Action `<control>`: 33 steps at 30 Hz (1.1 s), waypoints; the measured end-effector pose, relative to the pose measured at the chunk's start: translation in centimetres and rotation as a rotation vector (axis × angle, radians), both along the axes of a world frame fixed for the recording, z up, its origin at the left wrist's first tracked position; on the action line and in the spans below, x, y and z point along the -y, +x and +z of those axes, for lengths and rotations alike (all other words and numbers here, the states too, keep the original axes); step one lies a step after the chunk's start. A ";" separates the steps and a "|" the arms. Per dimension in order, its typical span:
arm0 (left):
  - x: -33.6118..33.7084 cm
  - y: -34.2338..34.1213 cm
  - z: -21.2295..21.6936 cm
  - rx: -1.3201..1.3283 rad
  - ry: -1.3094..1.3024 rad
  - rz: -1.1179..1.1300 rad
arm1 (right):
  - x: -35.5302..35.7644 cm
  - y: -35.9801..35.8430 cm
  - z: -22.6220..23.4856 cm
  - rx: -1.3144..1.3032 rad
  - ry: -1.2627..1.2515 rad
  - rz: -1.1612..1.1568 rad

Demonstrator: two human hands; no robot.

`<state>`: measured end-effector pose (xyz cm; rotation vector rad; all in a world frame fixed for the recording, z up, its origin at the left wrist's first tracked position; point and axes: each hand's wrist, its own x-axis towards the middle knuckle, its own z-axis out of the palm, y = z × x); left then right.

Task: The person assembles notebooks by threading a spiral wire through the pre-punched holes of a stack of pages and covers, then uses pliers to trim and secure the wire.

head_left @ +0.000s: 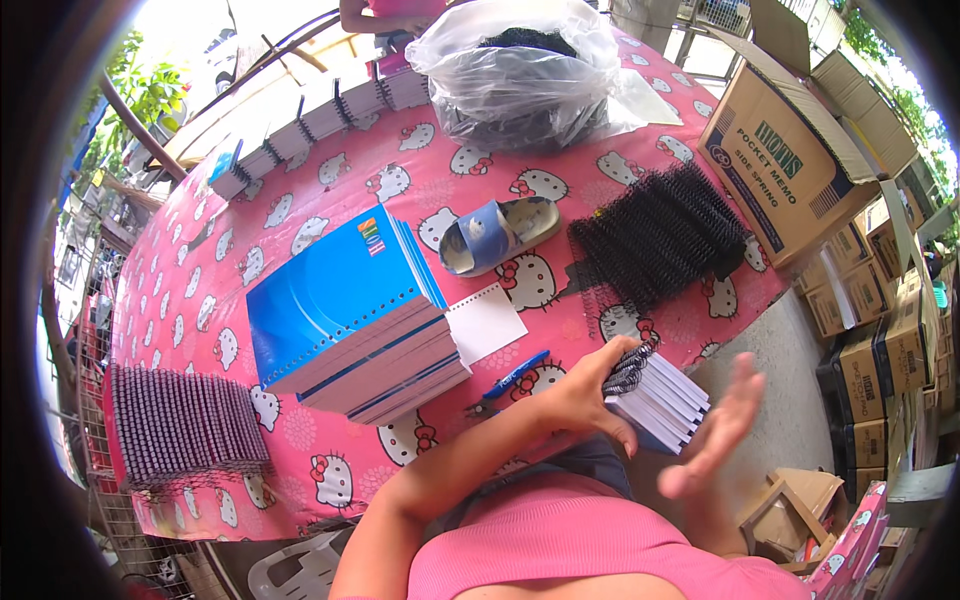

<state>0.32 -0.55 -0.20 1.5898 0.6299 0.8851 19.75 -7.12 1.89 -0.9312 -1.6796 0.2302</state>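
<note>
At the table's near right edge, my left hand [592, 392] is closed around a small stack of spiral-bound notebooks [662, 402]. Its fingers wrap the side with the black coils, and the white page edges face right. My right hand [725, 430] is raised just right of the stack, fingers spread and holding nothing; it is slightly blurred. Left of my left hand lie a blue pen [518, 374] and a white punched sheet [488, 322]. Beyond them stands a tall pile of punched paper with blue covers [340, 285]. A heap of black spiral coils [655, 240] lies ahead of my hands.
A blue slipper [500, 236] lies mid-table on the pink patterned tablecloth [300, 430]. Rows of coil-bound notebooks [185, 425] sit at left, more notebooks [310, 130] at the far edge. A plastic bag [520, 90], a person [395, 15] and a cardboard box [785, 165] are beyond.
</note>
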 end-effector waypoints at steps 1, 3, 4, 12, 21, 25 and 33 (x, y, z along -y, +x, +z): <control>0.1 0.0 -0.1 0.018 0.005 -0.002 | -0.3 0.6 3.2 0.105 0.031 -0.047; 0.3 -0.1 -0.1 0.041 0.020 -0.009 | -0.6 0.7 7.5 0.476 -0.057 -0.124; 0.4 0.1 0.0 0.039 0.002 -0.017 | -0.8 0.2 8.7 0.701 -0.134 -0.174; 0.2 0.5 0.1 -0.038 -0.045 -0.043 | -0.8 -2.3 10.3 1.301 -0.343 -0.284; 0.5 0.5 0.8 -0.006 -0.059 -0.053 | -0.8 1.0 9.1 0.383 -0.432 0.211; 0.6 1.0 0.4 0.165 -0.059 -0.094 | 1.6 2.6 0.2 0.285 -0.576 0.212; 7.8 -4.0 8.0 0.112 0.090 0.371 | -1.3 -2.3 4.1 0.365 -0.349 0.465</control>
